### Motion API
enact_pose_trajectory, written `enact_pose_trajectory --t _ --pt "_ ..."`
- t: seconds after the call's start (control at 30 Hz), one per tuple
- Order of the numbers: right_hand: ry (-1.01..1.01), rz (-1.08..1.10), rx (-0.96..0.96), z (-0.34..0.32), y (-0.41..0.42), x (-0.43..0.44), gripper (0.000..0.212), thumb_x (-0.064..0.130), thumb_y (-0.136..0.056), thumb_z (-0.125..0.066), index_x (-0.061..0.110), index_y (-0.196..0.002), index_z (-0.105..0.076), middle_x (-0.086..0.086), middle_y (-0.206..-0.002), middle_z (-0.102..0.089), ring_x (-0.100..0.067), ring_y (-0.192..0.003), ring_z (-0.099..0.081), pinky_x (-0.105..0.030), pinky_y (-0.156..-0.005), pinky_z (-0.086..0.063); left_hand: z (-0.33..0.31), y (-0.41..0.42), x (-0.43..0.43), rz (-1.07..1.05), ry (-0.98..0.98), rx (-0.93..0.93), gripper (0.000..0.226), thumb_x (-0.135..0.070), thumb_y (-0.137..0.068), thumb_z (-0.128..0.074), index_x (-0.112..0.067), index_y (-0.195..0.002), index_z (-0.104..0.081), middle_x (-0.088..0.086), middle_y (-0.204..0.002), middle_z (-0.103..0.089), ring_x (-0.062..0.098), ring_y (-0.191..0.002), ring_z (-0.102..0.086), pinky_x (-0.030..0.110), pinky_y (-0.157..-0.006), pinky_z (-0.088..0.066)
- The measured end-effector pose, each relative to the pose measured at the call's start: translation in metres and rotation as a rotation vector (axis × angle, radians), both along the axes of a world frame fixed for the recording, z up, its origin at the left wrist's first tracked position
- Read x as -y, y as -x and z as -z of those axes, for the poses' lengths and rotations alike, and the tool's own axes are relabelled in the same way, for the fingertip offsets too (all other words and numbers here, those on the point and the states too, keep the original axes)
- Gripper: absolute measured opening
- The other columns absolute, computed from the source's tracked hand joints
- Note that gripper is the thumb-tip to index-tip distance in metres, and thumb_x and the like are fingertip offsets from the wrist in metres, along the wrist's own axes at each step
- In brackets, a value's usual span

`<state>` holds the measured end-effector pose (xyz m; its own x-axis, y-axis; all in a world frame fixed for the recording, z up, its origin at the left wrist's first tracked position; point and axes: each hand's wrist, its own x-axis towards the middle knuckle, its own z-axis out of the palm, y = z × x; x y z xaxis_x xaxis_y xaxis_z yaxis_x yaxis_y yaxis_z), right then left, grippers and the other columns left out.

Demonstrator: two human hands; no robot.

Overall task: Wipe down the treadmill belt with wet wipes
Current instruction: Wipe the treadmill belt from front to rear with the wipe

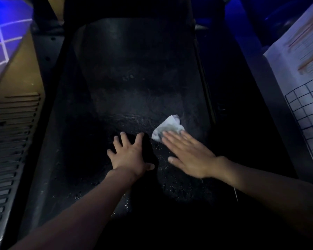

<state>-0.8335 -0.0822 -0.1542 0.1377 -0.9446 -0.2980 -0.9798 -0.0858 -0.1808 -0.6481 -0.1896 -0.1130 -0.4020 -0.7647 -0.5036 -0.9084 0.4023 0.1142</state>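
Treadmill belt (134,78) bears crumpled wipe (167,128), left hand (130,156), right hand (190,156).

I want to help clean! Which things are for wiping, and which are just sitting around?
For the job: wet wipe, treadmill belt, right hand pressing the wipe, left hand flat on the belt.
Just there: printed papers, vented panel.
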Motion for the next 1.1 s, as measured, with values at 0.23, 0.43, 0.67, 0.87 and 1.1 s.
enact_pose_trajectory --t 0.23,0.43,0.67,0.87,1.1 --pt "0.013 0.025 -0.027 0.001 -0.022 0.013 0.072 0.057 -0.102 -0.008 0.013 -0.155 0.014 -0.003 -0.162 0.024 -0.016 -0.146 0.030 -0.045 -0.121 0.013 0.001 -0.008 0.007 0.006 0.086 0.026 0.120 -0.058 -0.067 -0.079 -0.014 -0.153 -0.007 0.006 -0.158 -0.011 0.030 -0.143 -0.015 0.051 -0.107 -0.031" --pt "0.044 0.146 -0.059 0.007 0.000 0.039 0.071 0.057 -0.101 -0.004 0.015 -0.156 0.010 -0.002 -0.165 0.016 -0.014 -0.148 0.024 -0.040 -0.122 0.013 0.005 -0.018 0.013 0.031 0.106 -0.026 0.110 -0.053 -0.069 -0.080 -0.016 -0.151 -0.016 0.000 -0.155 -0.016 0.025 -0.140 -0.020 0.046 -0.105 -0.034" --pt "0.033 -0.106 -0.012 0.005 -0.018 0.034 0.069 0.055 -0.102 -0.007 0.017 -0.157 0.009 0.000 -0.164 0.017 -0.012 -0.149 0.023 -0.041 -0.122 0.009 0.007 -0.030 0.008 -0.091 0.096 -0.018 0.117 -0.058 -0.073 -0.074 -0.004 -0.153 -0.007 0.020 -0.159 0.012 0.034 -0.149 0.003 0.045 -0.117 -0.017" --pt "0.041 0.007 -0.033 0.007 -0.039 0.048 0.074 0.058 -0.098 0.001 0.013 -0.155 0.012 -0.004 -0.162 0.022 -0.018 -0.147 0.027 -0.046 -0.122 0.011 0.006 -0.038 0.010 -0.218 0.009 -0.026 0.116 -0.068 -0.070 -0.070 -0.024 -0.153 -0.003 0.021 -0.160 0.013 0.040 -0.147 0.012 0.067 -0.111 -0.012" --pt "0.063 0.089 -0.059 0.008 -0.036 0.069 0.072 0.057 -0.098 0.003 0.015 -0.156 0.011 -0.002 -0.164 0.019 -0.014 -0.148 0.026 -0.044 -0.122 0.011 0.005 -0.048 0.016 -0.235 0.063 -0.054 0.106 -0.050 -0.074 -0.078 -0.021 -0.152 -0.012 0.012 -0.162 -0.001 0.032 -0.149 -0.001 0.058 -0.114 -0.019"
